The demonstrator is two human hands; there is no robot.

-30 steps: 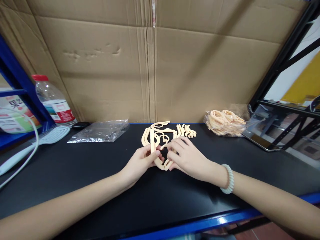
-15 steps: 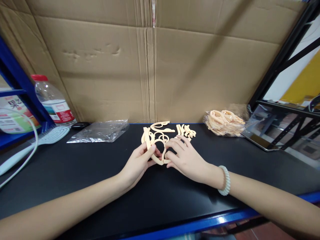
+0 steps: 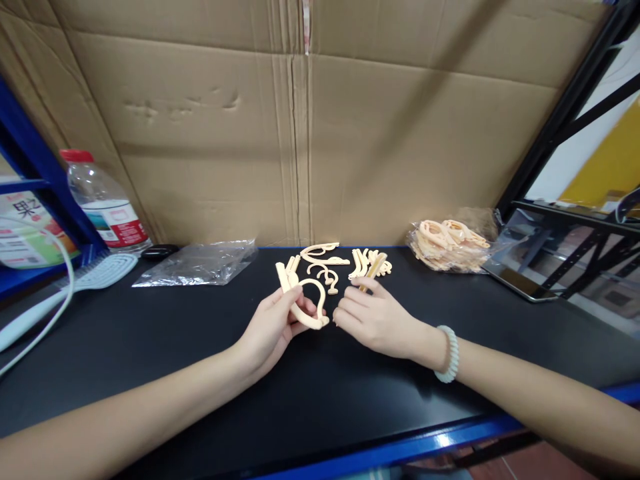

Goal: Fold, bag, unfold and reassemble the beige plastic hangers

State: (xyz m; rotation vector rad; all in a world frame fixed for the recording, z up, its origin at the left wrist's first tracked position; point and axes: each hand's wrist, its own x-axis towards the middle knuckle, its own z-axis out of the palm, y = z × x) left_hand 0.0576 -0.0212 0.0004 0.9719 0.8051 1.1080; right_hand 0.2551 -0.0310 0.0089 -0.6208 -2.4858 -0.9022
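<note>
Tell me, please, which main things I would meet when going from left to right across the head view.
Red-capped bottle, flat clear bag, left hand holding a curved cream piece, right hand holding a narrow piece, bag of cream pieces, glossy dark panel.

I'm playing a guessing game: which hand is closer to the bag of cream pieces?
Right. The right hand is in front and left of the filled bag; the left hand is farther left.

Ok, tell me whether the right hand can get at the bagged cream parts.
Likely yes: nothing seems to stand between the right hand and the bagged cream parts, though that hand holds a cream piece, which may hinder grasping.
</note>
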